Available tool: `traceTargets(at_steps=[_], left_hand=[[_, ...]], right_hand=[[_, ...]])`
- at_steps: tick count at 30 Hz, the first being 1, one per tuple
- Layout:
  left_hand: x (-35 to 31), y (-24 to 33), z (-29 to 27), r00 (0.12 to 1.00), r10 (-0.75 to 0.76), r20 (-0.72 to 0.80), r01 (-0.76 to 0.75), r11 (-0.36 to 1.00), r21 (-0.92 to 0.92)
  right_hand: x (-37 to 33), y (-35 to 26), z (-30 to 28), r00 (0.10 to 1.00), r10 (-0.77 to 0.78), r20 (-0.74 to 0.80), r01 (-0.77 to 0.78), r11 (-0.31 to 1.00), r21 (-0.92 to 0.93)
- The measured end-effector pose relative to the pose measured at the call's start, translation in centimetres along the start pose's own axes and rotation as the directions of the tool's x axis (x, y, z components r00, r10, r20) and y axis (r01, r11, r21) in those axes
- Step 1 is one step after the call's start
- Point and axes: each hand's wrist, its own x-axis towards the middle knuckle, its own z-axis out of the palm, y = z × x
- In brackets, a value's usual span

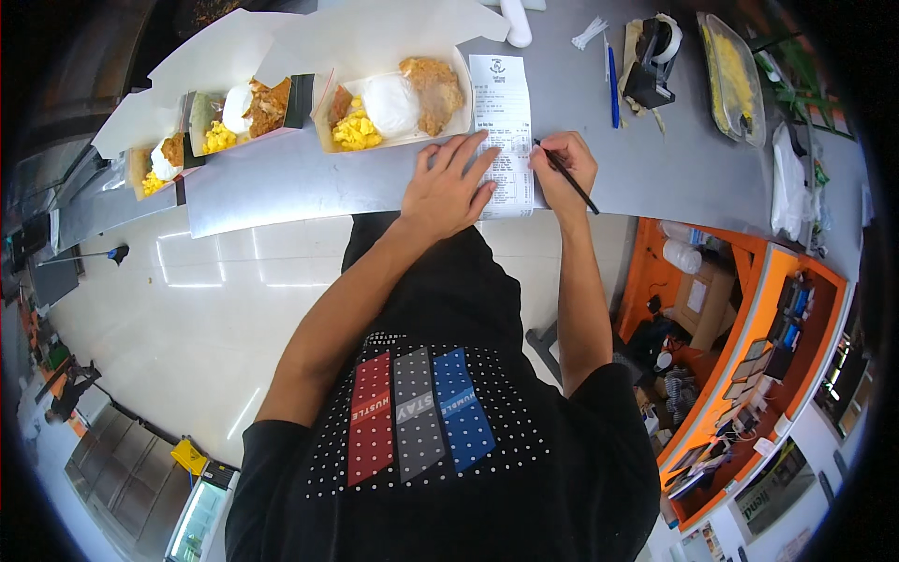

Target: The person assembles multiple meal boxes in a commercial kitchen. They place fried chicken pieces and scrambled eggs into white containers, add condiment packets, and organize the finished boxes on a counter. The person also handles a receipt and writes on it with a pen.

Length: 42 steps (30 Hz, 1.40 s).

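Observation:
A long white printed receipt (pixel 501 89) lies on the metal table. My left hand (pixel 442 187) rests flat with its fingers apart, the fingertips at the receipt's left edge. On the other side of the slip, my right hand (pixel 567 169) grips a slim black pen (pixel 585 198), its tip at the receipt's right edge. Just left of the receipt stands an open paper box (pixel 464 86) holding white rice, scrambled egg and breaded fried pieces. Farther left are a second open box (pixel 215 66) and a third open box (pixel 131 122) with similar food.
Right of the receipt lie a blue pen (pixel 612 86), white cable ties (pixel 589 34) and a black tape dispenser (pixel 648 70). A clear plastic tray (pixel 754 126) with yellow contents sits farther right. Below the table's right end stands an orange shelf unit (pixel 754 323) with boxes and small items.

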Motion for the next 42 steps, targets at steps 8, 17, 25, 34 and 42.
traceTargets(at_steps=[8,17,25,34,42], left_hand=[[0.1,0.2,0.2,0.999,-0.029,-0.014,0.03,0.999,0.03],[0.1,0.1,0.3,0.999,-0.032,-0.021,0.032,0.999,0.004],[0.1,0.1,0.3,0.999,-0.036,-0.007,0.036,0.999,0.005],[0.0,0.0,0.5,0.999,-0.01,-0.031,0.011,1.0,0.025],[-0.2,-0.1,0.9,1.0,-0.011,-0.02,0.012,0.999,0.043]], right_hand=[[-0.9,-1.9,0.2,0.975,-0.039,0.217,0.055,0.996,-0.068],[-0.9,-1.9,0.4,0.985,0.017,0.171,0.003,0.993,-0.12],[-1.3,-0.8,0.5,0.995,0.084,0.047,-0.082,0.996,-0.034],[-1.8,-1.3,-0.1,0.985,-0.069,0.16,0.073,0.997,-0.017],[-1.7,-1.5,-0.1,0.983,-0.037,0.181,0.055,0.994,-0.097]])
